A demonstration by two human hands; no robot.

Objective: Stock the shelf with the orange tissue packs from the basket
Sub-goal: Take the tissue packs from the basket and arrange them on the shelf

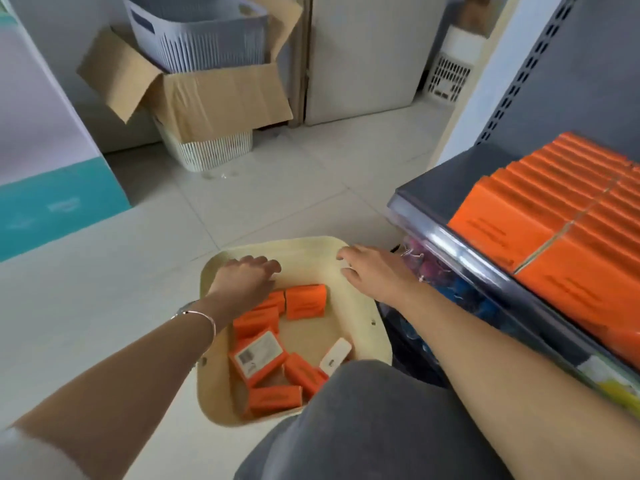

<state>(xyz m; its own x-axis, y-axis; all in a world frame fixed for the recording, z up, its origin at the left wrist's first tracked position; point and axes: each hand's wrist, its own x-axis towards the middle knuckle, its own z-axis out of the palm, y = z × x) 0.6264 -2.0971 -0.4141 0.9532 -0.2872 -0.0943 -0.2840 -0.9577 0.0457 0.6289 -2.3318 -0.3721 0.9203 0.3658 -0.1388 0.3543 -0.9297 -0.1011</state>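
The left grip point(247, 273), loose and empty, hangs nearest the crosswise orange pack point(306, 301) just right of it; the right grip point(369, 270) rests slack on the basket point(294, 245) rim.

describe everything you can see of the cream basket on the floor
The basket is pale cream, apparently smooth plastic, squarish with rounded corners, open-topped, with a small stud on each side wall. It stands upright on the tiled floor beside the shelf. Several orange tissue packs lie loose inside. The left hand reaches over its far-left rim, the right hand lies at its far-right corner; a grey-trousered knee hides its near corner.
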